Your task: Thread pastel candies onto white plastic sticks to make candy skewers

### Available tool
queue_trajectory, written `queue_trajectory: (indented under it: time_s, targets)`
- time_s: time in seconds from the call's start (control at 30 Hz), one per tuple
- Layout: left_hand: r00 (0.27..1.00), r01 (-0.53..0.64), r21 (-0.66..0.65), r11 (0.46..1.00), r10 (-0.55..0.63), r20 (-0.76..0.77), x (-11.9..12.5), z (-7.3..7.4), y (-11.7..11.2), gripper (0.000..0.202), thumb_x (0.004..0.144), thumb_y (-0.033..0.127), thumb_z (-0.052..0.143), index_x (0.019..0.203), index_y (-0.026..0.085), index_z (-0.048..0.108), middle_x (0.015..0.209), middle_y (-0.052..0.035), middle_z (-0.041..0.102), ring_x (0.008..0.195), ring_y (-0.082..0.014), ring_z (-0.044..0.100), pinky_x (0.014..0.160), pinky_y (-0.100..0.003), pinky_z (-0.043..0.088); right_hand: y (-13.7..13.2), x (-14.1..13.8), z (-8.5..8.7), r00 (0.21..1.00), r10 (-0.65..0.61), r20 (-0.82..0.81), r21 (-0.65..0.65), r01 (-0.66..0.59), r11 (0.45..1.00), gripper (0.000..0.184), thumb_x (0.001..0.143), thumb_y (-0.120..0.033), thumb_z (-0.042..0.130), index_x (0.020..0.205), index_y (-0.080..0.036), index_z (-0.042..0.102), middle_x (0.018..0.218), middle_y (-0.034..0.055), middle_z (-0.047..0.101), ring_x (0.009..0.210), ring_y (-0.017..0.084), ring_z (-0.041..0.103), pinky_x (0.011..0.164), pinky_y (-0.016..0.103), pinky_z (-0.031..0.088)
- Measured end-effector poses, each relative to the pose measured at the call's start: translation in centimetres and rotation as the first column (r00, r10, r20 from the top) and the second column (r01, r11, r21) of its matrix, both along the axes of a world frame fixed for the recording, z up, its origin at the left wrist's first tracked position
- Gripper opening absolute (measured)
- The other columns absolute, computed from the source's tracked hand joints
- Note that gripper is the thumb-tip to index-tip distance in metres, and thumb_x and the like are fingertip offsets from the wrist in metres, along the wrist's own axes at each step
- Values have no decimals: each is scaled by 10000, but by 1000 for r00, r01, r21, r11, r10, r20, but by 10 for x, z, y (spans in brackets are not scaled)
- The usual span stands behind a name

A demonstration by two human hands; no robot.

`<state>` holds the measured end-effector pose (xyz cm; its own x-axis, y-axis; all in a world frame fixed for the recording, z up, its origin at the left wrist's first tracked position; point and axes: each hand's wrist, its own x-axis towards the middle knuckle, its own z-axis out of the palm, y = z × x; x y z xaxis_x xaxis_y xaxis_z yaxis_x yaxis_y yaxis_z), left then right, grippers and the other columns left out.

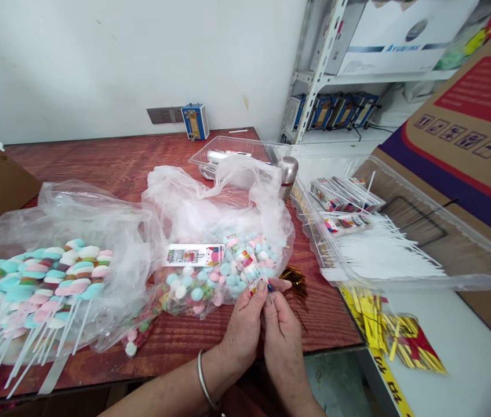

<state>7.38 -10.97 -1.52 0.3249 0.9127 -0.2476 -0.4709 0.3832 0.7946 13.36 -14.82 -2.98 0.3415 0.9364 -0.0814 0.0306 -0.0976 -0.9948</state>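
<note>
My left hand (245, 324) and my right hand (282, 330) meet at the table's front edge, fingers pinched together on a small clear packet of pastel candy (245, 260). The packet leans up and away from the fingertips, over an open plastic bag of loose pastel candy balls (210, 284). A printed label card (193, 255) lies on that bag. Gold twist ties (295, 281) lie just right of my hands. My left wrist wears a silver bangle.
A large plastic bag of pastel lollipops on white sticks (40, 284) covers the left of the red wooden table (110, 162). A clear tray (402, 243) with white sticks and packed candy sits right. Cardboard boxes, a metal shelf and a small cup (287, 174) stand behind.
</note>
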Motion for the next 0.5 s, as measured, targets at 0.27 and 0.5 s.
queue_trajectory:
  time_s: [0.27,0.5]
  targets:
    - [980,19,-35,999,-12,200,-15,18,7,253,847,361,678,994,167,747,1035,-87,722,977,-201,642,943,-321,469,-4,6,-2,968,60,-242,4,-61,998,345,948,-532,486,859,-206,554,620,-76,342,523,86,302,464,196,281]
    - [986,-108,-142,984,124,108,-8,7,9,235,709,351,808,836,160,757,820,-50,725,811,-163,649,838,-284,503,-3,1,-1,959,26,-283,-36,-37,999,422,930,-558,490,1145,-207,583,705,-34,494,595,120,463,512,213,382]
